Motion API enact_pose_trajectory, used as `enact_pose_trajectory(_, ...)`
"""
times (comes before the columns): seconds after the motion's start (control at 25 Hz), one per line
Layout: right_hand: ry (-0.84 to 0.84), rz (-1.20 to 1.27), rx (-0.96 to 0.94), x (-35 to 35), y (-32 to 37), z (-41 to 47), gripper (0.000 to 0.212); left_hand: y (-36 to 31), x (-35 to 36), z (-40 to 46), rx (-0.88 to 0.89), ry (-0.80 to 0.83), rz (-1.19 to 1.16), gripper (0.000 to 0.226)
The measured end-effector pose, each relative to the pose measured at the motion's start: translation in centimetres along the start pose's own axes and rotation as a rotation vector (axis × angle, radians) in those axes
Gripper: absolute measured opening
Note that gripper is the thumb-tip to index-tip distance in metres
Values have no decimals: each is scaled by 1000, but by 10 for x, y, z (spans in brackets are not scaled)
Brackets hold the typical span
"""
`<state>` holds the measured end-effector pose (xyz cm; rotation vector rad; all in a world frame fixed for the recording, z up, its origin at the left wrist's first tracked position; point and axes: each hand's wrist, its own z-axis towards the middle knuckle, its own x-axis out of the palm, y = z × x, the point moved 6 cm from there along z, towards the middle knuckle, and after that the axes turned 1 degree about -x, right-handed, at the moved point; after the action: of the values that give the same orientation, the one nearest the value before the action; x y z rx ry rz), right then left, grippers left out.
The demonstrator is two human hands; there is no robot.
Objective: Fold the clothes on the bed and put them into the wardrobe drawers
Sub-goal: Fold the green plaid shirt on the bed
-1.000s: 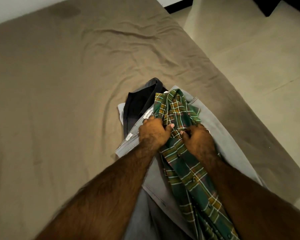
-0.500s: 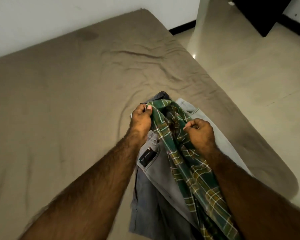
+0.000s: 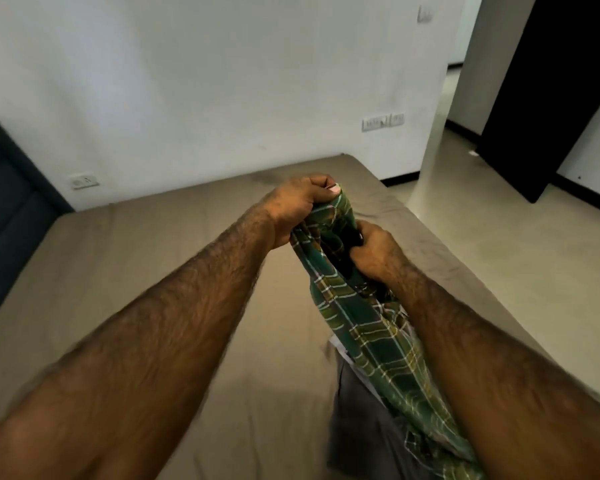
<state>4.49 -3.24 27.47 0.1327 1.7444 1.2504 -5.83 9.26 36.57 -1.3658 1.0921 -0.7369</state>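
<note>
Gripping the green plaid garment [image 3: 357,327] in both fists, the left hand [image 3: 300,206] clenches its top edge while the right hand [image 3: 373,251] bunches cloth just below, holding it above the bed [image 3: 153,251]. Its hanging tail could snag the grey clothes [image 3: 357,431] beneath and drag them out of order (the lower end trails right beside them). Soft and twisted into a rope, it needs shaking out before any fold will lie flat.
</note>
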Motion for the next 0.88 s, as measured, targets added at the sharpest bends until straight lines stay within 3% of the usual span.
enact_pose_trajectory(0.12, -83, -76, -82, 3, 93, -37, 28, -59, -67, -82, 74, -70, 113, 21)
enact_pose_trajectory(0.2, -182, -162, -108, 2, 141, -59, 22, -84, -107, -124, 110, -139, 373, 27)
enact_pose_trajectory(0.32, -250, -147, -186, 3, 208, -88, 25, -111, -170, -186, 137, -374, 820, 33)
enact_pose_trajectory(0.4, -163, 17, -245, -1, 266, -110, 27, -140, -208, -235, 180, -555, 946, 36)
enact_pose_trajectory(0.48, -6, 98, -299, -7, 309, -119, 26, -162, -232, -267, 234, -697, 897, 35)
enact_pose_trajectory(0.6, 190, -182, -404, -23, 363, -131, 18, -192, -265, -316, 307, -818, 764, 30)
enact_pose_trajectory(0.68, 115, -197, -458, -44, 390, -136, 12, -207, -280, -339, 324, -869, 711, 26)
enact_pose_trajectory(0.76, -3, -13, -503, -70, 410, -141, 18, -222, -286, -360, 332, -955, 688, 19)
enact_pose_trajectory(0.84, 75, 9, -537, -82, 424, -147, 26, -239, -289, -378, 326, -1010, 714, 12)
enact_pose_trajectory(0.88, 164, -103, -533, -83, 426, -148, 25, -244, -290, -383, 266, -985, 764, 10)
